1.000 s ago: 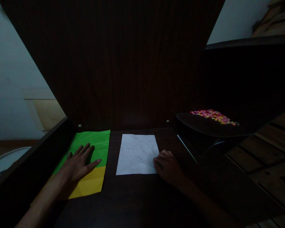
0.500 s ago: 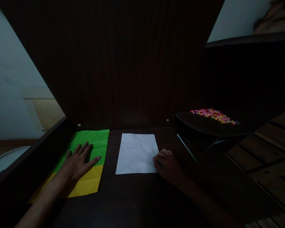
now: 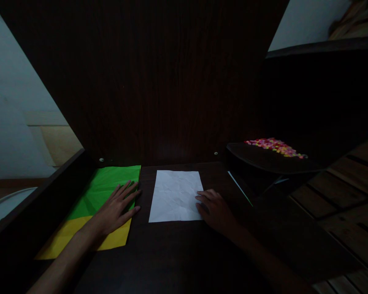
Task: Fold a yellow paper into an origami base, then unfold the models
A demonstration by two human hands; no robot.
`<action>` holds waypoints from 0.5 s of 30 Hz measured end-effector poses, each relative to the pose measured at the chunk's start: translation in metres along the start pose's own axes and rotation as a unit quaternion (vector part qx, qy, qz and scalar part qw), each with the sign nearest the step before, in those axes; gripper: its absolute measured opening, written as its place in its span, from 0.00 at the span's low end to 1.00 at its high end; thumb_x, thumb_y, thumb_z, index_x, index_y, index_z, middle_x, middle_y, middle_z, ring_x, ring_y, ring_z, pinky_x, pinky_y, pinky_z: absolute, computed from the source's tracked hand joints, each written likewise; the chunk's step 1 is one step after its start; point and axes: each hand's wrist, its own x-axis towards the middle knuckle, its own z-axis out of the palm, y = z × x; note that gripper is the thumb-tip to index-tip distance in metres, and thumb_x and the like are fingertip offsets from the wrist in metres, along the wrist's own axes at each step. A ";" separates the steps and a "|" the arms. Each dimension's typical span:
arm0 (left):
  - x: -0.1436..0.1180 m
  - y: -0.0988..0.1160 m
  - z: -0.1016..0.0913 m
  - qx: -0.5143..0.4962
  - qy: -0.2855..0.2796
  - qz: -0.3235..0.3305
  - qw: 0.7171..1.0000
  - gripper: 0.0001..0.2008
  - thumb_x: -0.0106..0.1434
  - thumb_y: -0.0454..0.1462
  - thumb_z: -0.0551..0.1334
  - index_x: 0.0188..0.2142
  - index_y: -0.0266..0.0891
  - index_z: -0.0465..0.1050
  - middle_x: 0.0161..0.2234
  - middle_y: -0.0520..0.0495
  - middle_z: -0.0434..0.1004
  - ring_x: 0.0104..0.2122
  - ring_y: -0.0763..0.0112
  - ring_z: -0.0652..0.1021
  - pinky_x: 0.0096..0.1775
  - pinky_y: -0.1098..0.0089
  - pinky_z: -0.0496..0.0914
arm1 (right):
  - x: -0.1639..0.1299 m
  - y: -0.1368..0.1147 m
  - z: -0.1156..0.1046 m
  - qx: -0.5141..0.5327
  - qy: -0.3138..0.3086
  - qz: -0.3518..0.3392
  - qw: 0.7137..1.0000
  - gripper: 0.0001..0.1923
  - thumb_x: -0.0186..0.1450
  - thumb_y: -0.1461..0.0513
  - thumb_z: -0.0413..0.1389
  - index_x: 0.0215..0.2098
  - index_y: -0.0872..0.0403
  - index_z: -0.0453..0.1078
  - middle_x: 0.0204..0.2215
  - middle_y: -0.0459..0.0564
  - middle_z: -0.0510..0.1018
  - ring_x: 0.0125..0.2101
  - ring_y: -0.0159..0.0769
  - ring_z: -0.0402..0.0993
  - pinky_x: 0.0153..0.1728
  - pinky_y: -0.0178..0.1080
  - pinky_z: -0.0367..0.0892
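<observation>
A creased white sheet of paper [image 3: 176, 196] lies flat on the dark wooden surface [image 3: 159, 253]. My right hand [image 3: 213, 206] rests at its right edge, with the fingertips over the paper and the fingers apart. To the left lie a green sheet of paper [image 3: 104, 181] and a yellow sheet of paper [image 3: 64, 234], the green overlapping or adjoining the yellow. Palm down over both, my left hand [image 3: 118, 208] has its fingers spread, thumb tip near their right edge. Neither hand grips anything.
A dark upright board [image 3: 171, 81] rises behind the papers. On a raised curved shelf [image 3: 254, 157] at right sits a heap of small pink, red and yellow pieces [image 3: 272, 146]. A thin pale-green strip [image 3: 241, 188] lies below it. A low side wall [image 3: 39, 196] borders the left.
My left hand has slid right across the green and yellow paper towards its right edge. The fingers of my right hand have uncurled and stretched onto the white paper.
</observation>
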 end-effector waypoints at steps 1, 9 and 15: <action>0.000 0.000 0.000 -0.001 0.001 0.002 1.000 0.28 0.67 0.52 0.52 0.61 0.42 0.63 0.67 0.41 0.54 0.66 0.49 0.52 0.62 0.45 0.51 | 0.000 0.000 0.000 0.002 -0.003 0.000 1.000 0.10 0.67 0.62 0.52 0.43 0.53 0.74 0.47 0.53 0.78 0.46 0.46 0.69 0.46 0.51 0.65; 0.003 0.004 -0.005 -0.001 0.021 0.001 1.000 0.26 0.67 0.52 0.53 0.56 0.40 0.71 0.66 0.41 0.57 0.66 0.49 0.54 0.63 0.45 0.52 | -0.002 0.006 0.007 0.025 0.019 -0.009 0.999 0.11 0.68 0.61 0.51 0.43 0.52 0.74 0.47 0.54 0.77 0.46 0.46 0.70 0.46 0.51 0.66; 0.005 0.009 -0.006 0.007 0.018 0.002 1.000 0.27 0.67 0.52 0.52 0.56 0.38 0.70 0.65 0.40 0.58 0.66 0.50 0.55 0.62 0.46 0.53 | 0.000 0.008 0.008 0.052 0.047 -0.007 0.998 0.12 0.69 0.61 0.50 0.44 0.53 0.74 0.49 0.55 0.77 0.47 0.46 0.70 0.48 0.51 0.66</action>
